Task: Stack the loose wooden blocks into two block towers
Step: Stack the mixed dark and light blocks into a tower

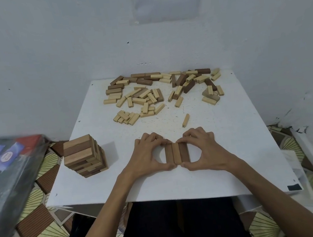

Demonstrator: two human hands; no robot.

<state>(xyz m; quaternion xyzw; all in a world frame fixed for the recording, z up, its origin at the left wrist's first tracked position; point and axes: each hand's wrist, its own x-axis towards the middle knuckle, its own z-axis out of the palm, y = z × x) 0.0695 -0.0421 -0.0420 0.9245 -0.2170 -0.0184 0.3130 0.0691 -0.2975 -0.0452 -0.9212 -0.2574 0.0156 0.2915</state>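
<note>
Squarely at the near middle of the worktop (236,147), left hand (148,155) and right hand (202,150) pinch the ends of a three-block row (176,153) — light, stiff, smooth wood, likely to slide apart unless squeezed endwise — with one tower (84,156) standing leftward.

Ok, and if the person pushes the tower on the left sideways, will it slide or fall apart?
Likely risky. The tower is many loose layers, and its lower layers already sit unevenly, so a high push would probably shift or topple some. A low, slow push may slide it whole on the flat white table.
</note>
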